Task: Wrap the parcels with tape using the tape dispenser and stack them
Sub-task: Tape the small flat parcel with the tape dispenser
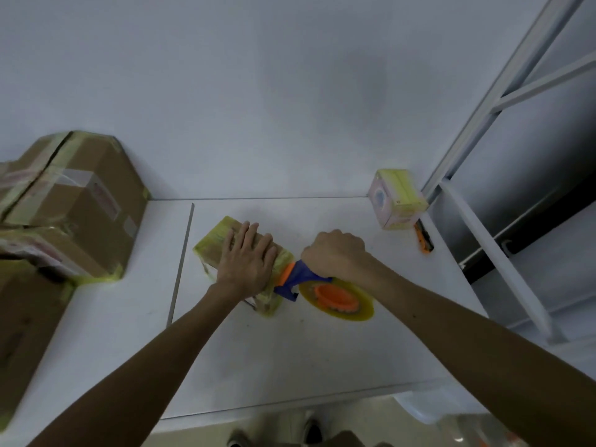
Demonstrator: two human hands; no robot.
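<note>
Fingers (250, 240) flat atop parcel (219, 246), right hand (335, 253) gripping tape dispenser (300, 279)

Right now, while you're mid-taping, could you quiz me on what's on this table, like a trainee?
1. True or false: the left hand lies flat on the small parcel.
2. The right hand grips: A) scissors, B) the tape dispenser, C) a cup.
3. On which side of the table do the stacked parcels stand?
Key: 1 true; 2 B; 3 the person's left.
</note>
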